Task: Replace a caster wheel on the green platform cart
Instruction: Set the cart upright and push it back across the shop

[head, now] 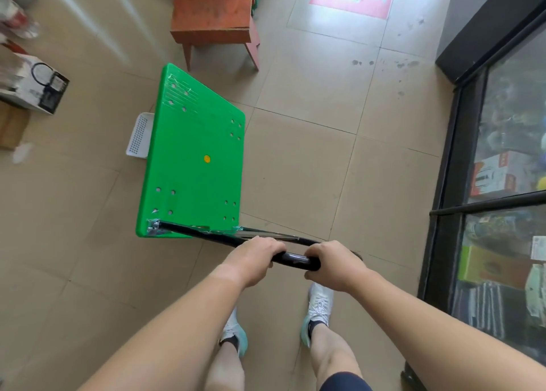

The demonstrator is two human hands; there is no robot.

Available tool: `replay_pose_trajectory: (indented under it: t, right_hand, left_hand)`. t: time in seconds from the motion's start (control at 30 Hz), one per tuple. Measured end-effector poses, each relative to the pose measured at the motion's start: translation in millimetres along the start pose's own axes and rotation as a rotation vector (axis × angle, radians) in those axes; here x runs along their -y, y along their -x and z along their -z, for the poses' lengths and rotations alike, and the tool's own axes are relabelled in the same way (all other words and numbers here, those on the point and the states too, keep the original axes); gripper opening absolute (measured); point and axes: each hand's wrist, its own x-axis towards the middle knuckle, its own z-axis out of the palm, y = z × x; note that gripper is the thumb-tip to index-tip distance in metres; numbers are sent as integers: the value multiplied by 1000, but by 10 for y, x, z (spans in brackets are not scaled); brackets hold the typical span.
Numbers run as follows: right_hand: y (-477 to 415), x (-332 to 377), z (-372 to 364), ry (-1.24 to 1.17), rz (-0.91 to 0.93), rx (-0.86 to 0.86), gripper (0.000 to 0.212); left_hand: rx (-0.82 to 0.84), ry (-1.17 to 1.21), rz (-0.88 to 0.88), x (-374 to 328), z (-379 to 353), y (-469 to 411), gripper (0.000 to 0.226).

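both bare forearms reached forward from the bottom of the view to the left hand (257,257) and the right hand (334,265), which sat close together with fingers curled over the black handle (291,257), each hand gripping it from above. a short stretch of bar showed between them. below the hands, a pair of white shoes (320,302) stood on the tiled floor (295,154).

from the handle the green cart (192,178) stretched away and to the left, deck uppermost, with groups of small holes near its corners and a yellow disc (207,158) near the middle. its wheels were hidden under the deck, so which one was faulty could not be told. a white perforated basket (139,135) lay just beside the cart's left edge, partly behind it. beyond the far end stood a reddish wooden stool (212,15), and a printed box (38,86) rested further left. a dark glass-fronted cabinet (502,124) ran along the right side.

by my judgement this was the opening step: steering the cart into a working spot, with no wheel work begun. the next move probably called for letting the handle fold or lie down and turning the deck over or onto its side, so that the wheels and their fixings faced up. the open floor to the right looked the roomier side for that, since the basket and stool crowded the other.
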Motion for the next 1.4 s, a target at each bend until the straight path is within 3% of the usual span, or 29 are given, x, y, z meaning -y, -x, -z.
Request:
replay_pose_trajectory:
  t: [0.2,0.33,0.4,0.5,0.67,0.73,0.8,0.87,0.9,1.07,1.13,1.4]
  right_hand:
    - [226,129,-94,-29,-38,-43,37]
    - [255,483,-122,49,-58,-74,2]
    - [233,717,-93,111,-73,-74,7]
    - [232,1070,-53,155,-89,-93,13]
    - [238,1709,-99,143,-67,-145,22]
    - [233,1892,-125,90,-46,-167,34]
    - [245,2047,-155,-5,-19,-179,60]
    - [274,2165,-196,-54,-13,-109,83]
    - [278,2200,-225,-32,-14,-67,84]
    - [197,2402,-240,-12,19,-74,33]
    - [169,2515,-216,8,32,-63,22]
    - [330,2585,-339,216,62,-117,24]
  left_hand:
    - [-65,30,-71,334,14,317,49]
    - [-56,-5,-88,579,125,573,39]
    - [-62,-63,-119,650,202,723,26]
    - [-85,-168,-179,695,272,952,38]
    - [-166,-192,-224,917,472,1342,31]
    - [-164,-165,-193,1096,572,1536,31]
    - [-157,-143,-163,1289,655,1733,36]
    - [-144,-114,-132,1496,736,1910,49]
    - [-141,-102,-116,1607,772,1993,54]
    - [-216,-86,-51,2029,808,2290,74]
    - [-250,-58,-27,2102,782,2352,79]
    - [-299,86,29,2078,536,2579,83]
